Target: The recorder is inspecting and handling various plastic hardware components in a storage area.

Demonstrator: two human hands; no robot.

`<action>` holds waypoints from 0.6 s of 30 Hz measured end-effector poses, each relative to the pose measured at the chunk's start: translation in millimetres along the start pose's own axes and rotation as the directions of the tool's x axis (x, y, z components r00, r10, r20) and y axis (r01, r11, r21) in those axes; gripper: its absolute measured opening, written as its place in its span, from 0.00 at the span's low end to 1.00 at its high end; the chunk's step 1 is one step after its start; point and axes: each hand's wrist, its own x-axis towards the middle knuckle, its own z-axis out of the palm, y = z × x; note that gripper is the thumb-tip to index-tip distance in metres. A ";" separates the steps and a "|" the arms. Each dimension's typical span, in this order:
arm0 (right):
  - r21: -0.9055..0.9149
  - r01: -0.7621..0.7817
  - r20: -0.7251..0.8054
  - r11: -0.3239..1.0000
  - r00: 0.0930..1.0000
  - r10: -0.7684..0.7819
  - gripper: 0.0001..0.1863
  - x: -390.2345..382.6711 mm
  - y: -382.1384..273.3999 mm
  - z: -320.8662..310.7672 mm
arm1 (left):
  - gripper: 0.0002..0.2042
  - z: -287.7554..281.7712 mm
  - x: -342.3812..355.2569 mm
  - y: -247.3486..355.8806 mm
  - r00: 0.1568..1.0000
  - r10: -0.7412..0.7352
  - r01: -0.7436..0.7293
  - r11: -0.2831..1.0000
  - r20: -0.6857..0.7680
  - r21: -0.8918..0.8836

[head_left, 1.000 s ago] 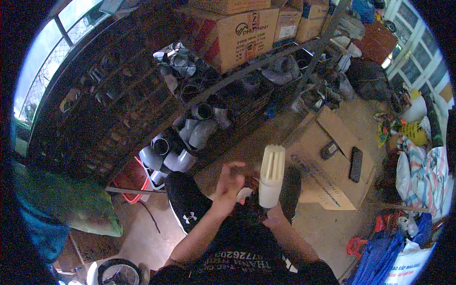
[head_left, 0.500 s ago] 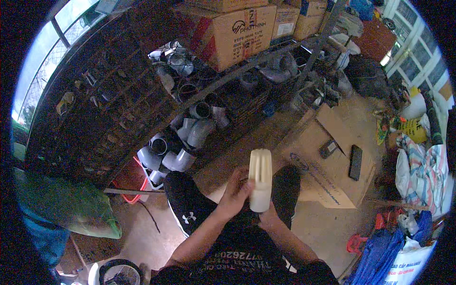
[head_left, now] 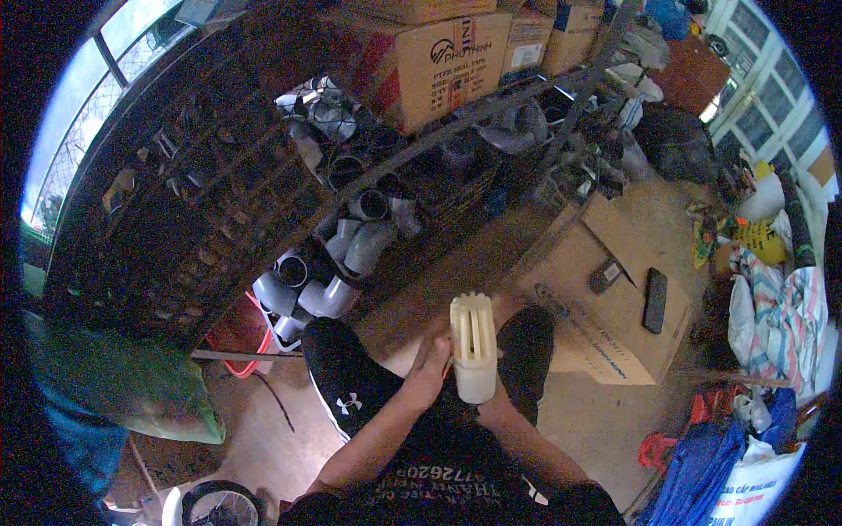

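With right hand [head_left: 495,406] curled round bottom of cream slotted piece [head_left: 476,384] and left hand [head_left: 428,371] beside it, grip hidden: likely light, hard, breakable; hold low.

Black phone [head_left: 654,301] on flattened cardboard [head_left: 614,320]; grey pipe elbows [head_left: 330,298] near red tub [head_left: 266,349]; striped sack [head_left: 776,307] far right.

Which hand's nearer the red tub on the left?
Left. The left hand is right of the red tub; the right hand is farther right, partly hidden by the cream plastic piece.
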 end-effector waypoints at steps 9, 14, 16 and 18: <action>-0.012 0.026 0.158 1.000 0.987 -0.023 0.29 4.1 19.5 -14.0 | 0.32 -11.6 3.7 -4.5 0.999 0.025 -0.028 0.997 -0.038 -0.066; -0.381 0.088 0.144 0.920 0.989 -0.035 0.23 -8.9 -12.8 20.8 | 0.31 -8.5 4.5 11.5 0.993 -0.049 0.066 0.984 -0.104 0.164; -0.185 0.024 0.080 0.982 0.997 -0.009 0.23 -4.7 0.3 12.2 | 0.30 -7.1 4.6 12.3 0.980 -0.151 0.141 0.987 -0.130 -0.080; -0.162 0.078 0.135 0.984 0.989 -0.056 0.22 -7.4 3.1 5.8 | 0.29 -3.0 3.5 14.8 0.969 -0.216 0.127 0.850 -0.117 -0.511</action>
